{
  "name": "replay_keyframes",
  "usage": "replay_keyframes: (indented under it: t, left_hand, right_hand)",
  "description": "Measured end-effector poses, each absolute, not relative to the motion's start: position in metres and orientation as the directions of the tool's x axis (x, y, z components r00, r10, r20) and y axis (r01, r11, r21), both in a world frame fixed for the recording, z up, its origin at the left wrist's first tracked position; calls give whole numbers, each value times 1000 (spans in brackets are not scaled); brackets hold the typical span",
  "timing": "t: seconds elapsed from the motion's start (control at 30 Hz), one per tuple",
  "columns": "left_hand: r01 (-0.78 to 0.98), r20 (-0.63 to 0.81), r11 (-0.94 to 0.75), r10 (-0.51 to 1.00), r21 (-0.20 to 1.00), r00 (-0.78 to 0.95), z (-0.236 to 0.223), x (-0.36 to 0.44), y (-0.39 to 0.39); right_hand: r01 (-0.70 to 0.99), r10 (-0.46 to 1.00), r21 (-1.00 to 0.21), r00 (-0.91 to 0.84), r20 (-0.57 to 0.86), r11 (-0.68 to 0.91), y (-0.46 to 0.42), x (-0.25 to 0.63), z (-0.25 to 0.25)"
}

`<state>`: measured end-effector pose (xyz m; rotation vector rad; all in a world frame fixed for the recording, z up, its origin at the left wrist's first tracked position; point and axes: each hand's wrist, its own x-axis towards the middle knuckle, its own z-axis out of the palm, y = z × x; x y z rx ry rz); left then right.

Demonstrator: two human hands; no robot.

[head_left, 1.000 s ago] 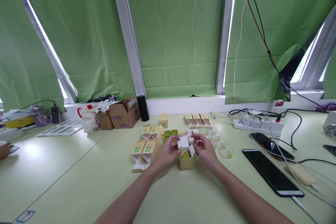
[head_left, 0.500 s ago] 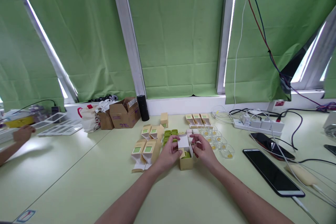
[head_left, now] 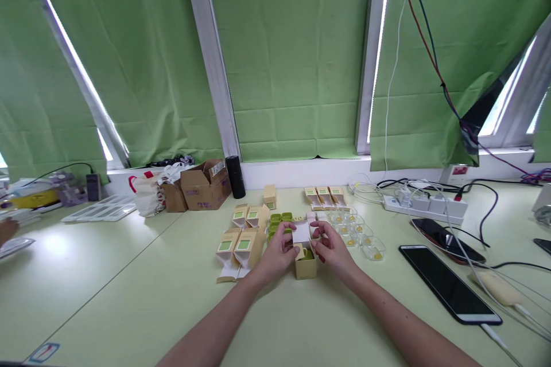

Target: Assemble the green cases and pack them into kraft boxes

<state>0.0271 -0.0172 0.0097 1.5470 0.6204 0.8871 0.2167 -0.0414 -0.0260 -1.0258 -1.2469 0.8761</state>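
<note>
A small tan cardboard box [head_left: 305, 269] stands on the table between my hands with its white-lined lid [head_left: 301, 232] raised. Something green [head_left: 308, 254] shows inside it. My left hand [head_left: 279, 251] pinches the box's left side flap between thumb and fingers. On the other side, my right hand [head_left: 332, 245] has its fingers curled at the box's right edge, near the lid. Just behind the left hand sit several green square containers [head_left: 280, 217]. Past the right hand are several clear plastic cups [head_left: 359, 233] with yellow bits in them.
Open tan boxes [head_left: 243, 242] stand left of my hands, others [head_left: 327, 198] at the back. A phone [head_left: 450, 284], cables and a power strip [head_left: 424, 206] lie right. A brown carton [head_left: 205, 186] and black cylinder [head_left: 235, 176] stand behind. Another person's hand [head_left: 7, 229] is far left.
The other person's hand has moved left, away from the white trays, and a flat pale item now shows near it. My hands stay almost in place at the box; its right flap looks less upright.
</note>
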Motion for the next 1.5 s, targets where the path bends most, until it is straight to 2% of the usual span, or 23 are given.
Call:
replay_keyframes:
  t: [0.77, 1.37, 1.5]
  left_hand:
    - [-113, 205, -171, 818, 979, 537, 1, 27, -13]
    - [-85, 258, -252, 809, 964, 527, 6, 28, -15]
    - [-72, 257, -259, 810, 963, 527, 7, 29, -15]
  right_hand:
    - [33, 976, -978, 64, 209, 207, -42, 214, -31]
    - [67, 968, -968, 47, 246, 243, -41, 213, -30]
    - [93, 951, -952, 79, 299, 291, -43, 213, -26]
